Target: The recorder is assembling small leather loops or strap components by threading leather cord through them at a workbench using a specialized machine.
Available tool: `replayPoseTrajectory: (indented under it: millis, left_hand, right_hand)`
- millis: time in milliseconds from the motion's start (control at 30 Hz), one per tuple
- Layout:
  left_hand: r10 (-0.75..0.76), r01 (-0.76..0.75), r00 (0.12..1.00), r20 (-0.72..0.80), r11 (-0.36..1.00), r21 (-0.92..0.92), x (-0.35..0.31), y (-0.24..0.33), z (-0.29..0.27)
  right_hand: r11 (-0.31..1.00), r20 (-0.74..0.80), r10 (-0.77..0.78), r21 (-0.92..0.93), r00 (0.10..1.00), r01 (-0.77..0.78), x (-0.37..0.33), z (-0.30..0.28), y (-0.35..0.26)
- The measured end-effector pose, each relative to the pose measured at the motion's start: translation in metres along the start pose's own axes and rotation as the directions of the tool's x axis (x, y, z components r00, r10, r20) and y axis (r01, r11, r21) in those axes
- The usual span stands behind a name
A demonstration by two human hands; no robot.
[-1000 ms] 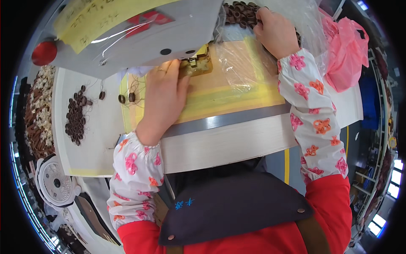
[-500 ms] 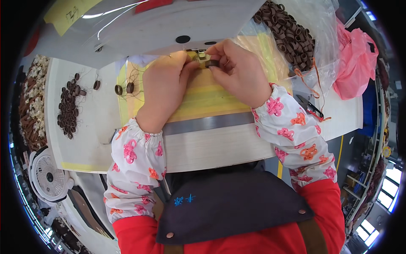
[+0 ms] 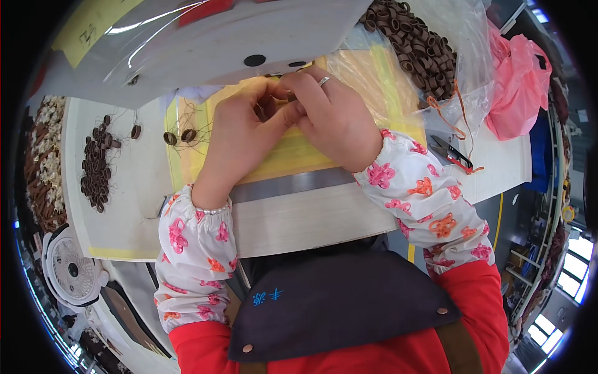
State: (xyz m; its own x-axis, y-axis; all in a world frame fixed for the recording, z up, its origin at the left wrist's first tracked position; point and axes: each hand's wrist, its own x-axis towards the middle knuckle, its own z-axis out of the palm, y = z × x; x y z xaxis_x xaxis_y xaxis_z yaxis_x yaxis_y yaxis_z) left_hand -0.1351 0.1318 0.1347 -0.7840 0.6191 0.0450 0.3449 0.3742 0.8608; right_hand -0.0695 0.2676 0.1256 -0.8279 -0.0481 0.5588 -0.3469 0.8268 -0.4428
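Observation:
My left hand and my right hand meet below the body of a white sewing machine, over the yellow-taped work surface. Both have their fingers curled in, thumbs nearly touching. Between the fingertips a small bit of a brown loop shows, pinched by my right hand; most of it is covered. What my left fingers grip is hidden. Left of my left hand lie two brown loops with loose threads. The needle area is hidden behind my hands.
A pile of brown loops with thread tails lies on the left of the table. At the upper right, a clear plastic bag holds many more loops, beside a pink bag. Thread snips lie below. A white fan stands lower left.
My right hand has moved left to meet my left hand, bringing the brown loop between them. The loop was in plain sight before and is now mostly covered. The view has shifted slightly.

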Motion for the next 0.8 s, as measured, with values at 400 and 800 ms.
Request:
replayPoseTrajectory:
  millis: [400,800]
  left_hand:
    - [-0.026,0.055,0.99,0.141,0.977,-0.207,0.005,-0.017,-0.007]
    - [0.182,-0.157,0.974,-0.134,0.972,0.176,0.005,-0.014,0.002]
  right_hand:
    - [0.997,0.031,-0.057,-0.056,0.998,0.058,-0.003,-0.001,-0.006]
    - [0.879,0.056,0.32,0.354,0.946,-0.319,0.004,0.0,0.015]
